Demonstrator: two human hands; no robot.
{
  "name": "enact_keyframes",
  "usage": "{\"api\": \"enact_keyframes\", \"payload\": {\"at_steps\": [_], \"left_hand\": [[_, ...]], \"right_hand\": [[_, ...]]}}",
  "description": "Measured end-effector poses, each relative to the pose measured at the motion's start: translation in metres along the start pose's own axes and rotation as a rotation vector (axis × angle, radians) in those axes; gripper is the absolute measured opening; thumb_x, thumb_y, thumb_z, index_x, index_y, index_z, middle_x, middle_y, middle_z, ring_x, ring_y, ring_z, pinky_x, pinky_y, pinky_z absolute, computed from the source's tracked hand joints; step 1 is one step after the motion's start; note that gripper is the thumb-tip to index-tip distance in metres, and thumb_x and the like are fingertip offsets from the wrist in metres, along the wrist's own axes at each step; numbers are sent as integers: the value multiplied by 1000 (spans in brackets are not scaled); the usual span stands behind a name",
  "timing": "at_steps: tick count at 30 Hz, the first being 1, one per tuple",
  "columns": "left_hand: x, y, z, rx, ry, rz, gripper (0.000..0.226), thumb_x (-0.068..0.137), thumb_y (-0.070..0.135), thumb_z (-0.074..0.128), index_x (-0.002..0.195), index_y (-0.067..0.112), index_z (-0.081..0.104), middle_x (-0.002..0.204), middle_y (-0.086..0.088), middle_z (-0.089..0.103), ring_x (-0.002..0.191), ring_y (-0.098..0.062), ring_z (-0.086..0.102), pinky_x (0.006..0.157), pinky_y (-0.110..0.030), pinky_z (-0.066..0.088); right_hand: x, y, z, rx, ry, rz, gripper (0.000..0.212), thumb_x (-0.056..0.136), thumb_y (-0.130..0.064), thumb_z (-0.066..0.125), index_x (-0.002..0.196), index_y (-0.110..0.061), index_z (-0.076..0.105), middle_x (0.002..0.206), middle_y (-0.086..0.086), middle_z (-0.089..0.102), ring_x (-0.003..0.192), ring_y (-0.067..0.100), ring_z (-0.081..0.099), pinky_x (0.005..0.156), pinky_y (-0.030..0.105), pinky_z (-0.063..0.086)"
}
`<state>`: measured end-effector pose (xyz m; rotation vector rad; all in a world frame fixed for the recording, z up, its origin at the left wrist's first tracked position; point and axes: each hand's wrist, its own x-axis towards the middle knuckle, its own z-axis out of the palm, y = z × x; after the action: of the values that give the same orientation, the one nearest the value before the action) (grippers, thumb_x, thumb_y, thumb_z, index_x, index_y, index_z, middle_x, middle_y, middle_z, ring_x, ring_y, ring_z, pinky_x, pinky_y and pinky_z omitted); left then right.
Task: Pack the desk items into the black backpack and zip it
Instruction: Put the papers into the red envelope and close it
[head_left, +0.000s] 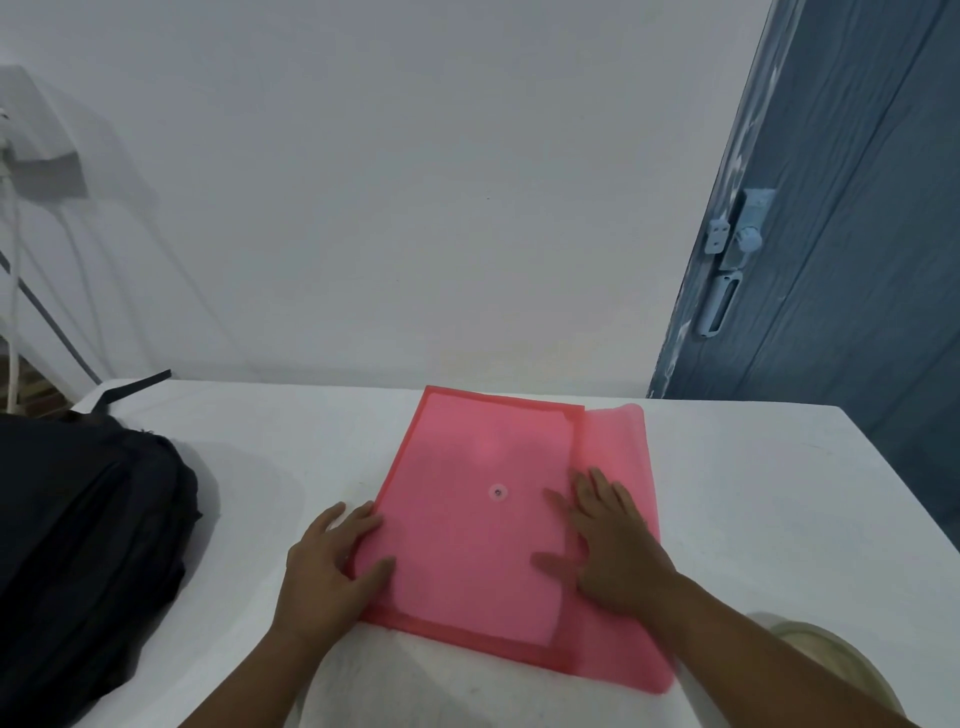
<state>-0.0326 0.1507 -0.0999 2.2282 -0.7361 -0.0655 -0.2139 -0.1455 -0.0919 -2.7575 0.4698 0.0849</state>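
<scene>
Fingers (597, 488) of two hands flatten one pink folder (467, 530) beside one backpack (88, 545).

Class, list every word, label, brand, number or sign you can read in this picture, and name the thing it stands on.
None can be read.
Pink folder: no print; only a plain snap button.
Black backpack: no visible logo or label.
Blue door and wall: no signs.
</scene>
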Motion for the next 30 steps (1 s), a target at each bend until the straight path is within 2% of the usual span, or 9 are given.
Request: {"api": "enact_keyframes", "payload": {"at_steps": [4, 11, 14, 18, 21, 24, 26, 28, 30], "left_hand": [[0, 3, 0, 4, -1, 0, 71, 62, 63, 60, 124, 29, 70, 137, 20, 57, 142, -13, 37, 111, -35, 33], [1, 1, 0, 19, -4, 9, 70, 64, 62, 60, 124, 28, 70, 139, 15, 58, 141, -19, 41, 115, -49, 36], [3, -3, 2, 22, -2, 34, 61, 66, 59, 61, 123, 39, 69, 144, 12, 55, 140, -21, 42, 113, -57, 37], [4, -4, 5, 34, -56, 94, 43, 69, 57, 60, 111, 65, 63, 145, 16, 51, 142, -21, 42, 113, -61, 34], [4, 0, 2, 135, -110, 85, 56, 65, 67, 59, 111, 40, 74, 150, 19, 36, 151, -25, 29, 115, -59, 31], [7, 16, -14, 301, -295, -26, 43, 63, 76, 69, 96, 49, 66, 160, 21, 5, 156, -22, -3, 119, -56, 19], [6, 23, -25, 424, -359, 32, 40, 63, 80, 63, 79, 44, 58, 159, 21, 1, 155, -22, -9, 122, -55, 8], [-1, 29, -33, 496, -433, 91, 52, 59, 86, 44, 69, 36, 48, 163, 19, 13, 156, -20, -1, 123, -50, 1], [-10, 32, -36, 563, -484, 133, 60, 60, 88, 36, 70, 30, 47, 160, 14, 34, 153, -17, 19, 125, -46, -3]], "right_hand": [[0, 1, -1, 70, 49, 35, 123, 61, -94, 19, 160, -20, 11, 168, 1, 1, 145, 6, -18, 116, 28, -17], [-1, -5, -3, -33, -15, 34, 106, 71, -92, 17, 157, -34, -6, 155, -7, -24, 143, 9, -28, 122, 36, -15], [-2, -5, -2, 222, 127, 92, 100, 82, -72, 59, 157, -23, 15, 156, -15, 3, 148, 6, -3, 122, 27, -3], [-5, 2, -8, 595, 510, 203, 22, 92, -14, 70, 112, -19, 75, 121, -11, 68, 118, 20, 64, 102, 8, 37], [-6, -3, -23, 390, 386, 185, 8, 93, -31, 67, 98, -28, 73, 101, -12, 71, 103, 10, 64, 114, 30, 37], [-3, -21, -26, -137, 270, 164, 31, 81, -51, 68, 102, -27, 71, 110, -7, 65, 117, 18, 55, 120, 42, -2], [-6, -39, -31, -183, 348, 261, 46, 79, -47, 71, 119, -25, 67, 134, 3, 58, 134, 26, 44, 119, 48, -6], [-8, -54, -39, -110, 378, 411, 66, 79, -41, 71, 139, -25, 50, 156, 8, 34, 146, 32, 25, 118, 52, 15], [-7, -67, -46, 123, 374, 559, 73, 78, -27, 70, 144, -24, 38, 155, 8, 29, 139, 33, 32, 100, 46, 45]]}}
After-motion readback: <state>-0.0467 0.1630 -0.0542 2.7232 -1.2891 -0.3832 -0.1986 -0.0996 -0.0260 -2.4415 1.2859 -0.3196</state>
